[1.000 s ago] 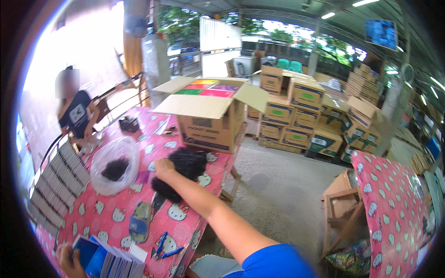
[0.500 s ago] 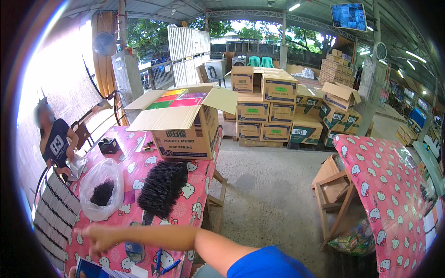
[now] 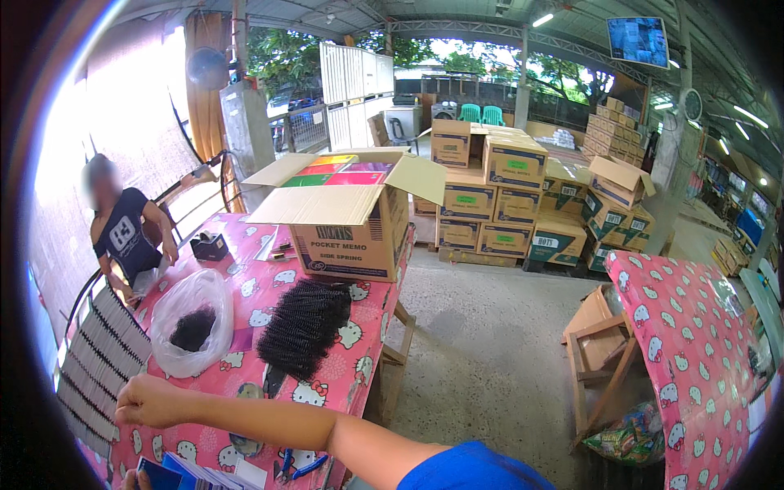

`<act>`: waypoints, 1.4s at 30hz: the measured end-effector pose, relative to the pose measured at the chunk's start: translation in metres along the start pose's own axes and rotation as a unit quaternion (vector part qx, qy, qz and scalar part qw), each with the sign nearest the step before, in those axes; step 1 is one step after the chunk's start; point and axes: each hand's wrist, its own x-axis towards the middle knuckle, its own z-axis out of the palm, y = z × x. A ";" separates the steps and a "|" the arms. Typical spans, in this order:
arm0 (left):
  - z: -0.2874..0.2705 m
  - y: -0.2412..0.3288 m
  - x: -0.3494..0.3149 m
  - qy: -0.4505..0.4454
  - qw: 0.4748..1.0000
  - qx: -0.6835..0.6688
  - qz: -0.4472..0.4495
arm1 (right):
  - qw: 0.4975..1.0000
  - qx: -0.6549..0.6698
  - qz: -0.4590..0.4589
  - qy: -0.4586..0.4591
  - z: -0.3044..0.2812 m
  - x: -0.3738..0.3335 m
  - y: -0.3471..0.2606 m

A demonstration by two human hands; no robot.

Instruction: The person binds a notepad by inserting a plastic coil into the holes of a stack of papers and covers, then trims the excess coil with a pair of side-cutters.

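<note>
My right arm, in a blue sleeve, reaches across to the left over the pink table. My right hand (image 3: 155,402) is closed, fingers curled down; whatever it may hold is hidden. It is beside long rows of white notepads with black bindings (image 3: 100,359). At the lower left edge my left hand (image 3: 135,480), only partly visible, grips small blue-covered notebooks (image 3: 184,474). Blue-handled pliers (image 3: 300,465) lie right of these. Under my right forearm is a round, partly hidden object (image 3: 247,445). Further up are a pile of black spiral coils (image 3: 302,331) and a clear plastic bag (image 3: 219,351) with more black coils.
An open carton (image 3: 343,249) of colourful notebooks stands at the table's far end, near a small black box (image 3: 210,247). A person (image 3: 126,237) works at the far left. Stacked cartons (image 3: 490,204) stand behind; another pink table (image 3: 694,351) is at right.
My right hand has gone from extended fingers to a closed shape and shifted slightly left. More of the blue notebooks show. The whole view has shifted, moving the scene rightward.
</note>
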 end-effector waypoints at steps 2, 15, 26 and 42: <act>0.002 0.004 -0.004 -0.005 1.000 -0.003 0.001 | 0.990 -0.143 -0.002 -0.010 0.007 0.003 -0.001; 0.010 -0.006 -0.006 0.096 0.991 0.032 0.090 | 0.956 -0.140 0.128 -0.222 0.009 0.015 -0.014; 0.002 -0.002 -0.019 0.103 0.992 0.029 0.068 | 0.919 -0.243 0.033 -0.309 0.007 0.011 -0.040; 0.000 -0.003 -0.012 0.084 0.992 0.026 0.090 | 0.924 -0.317 -0.074 -0.202 0.021 -0.008 -0.031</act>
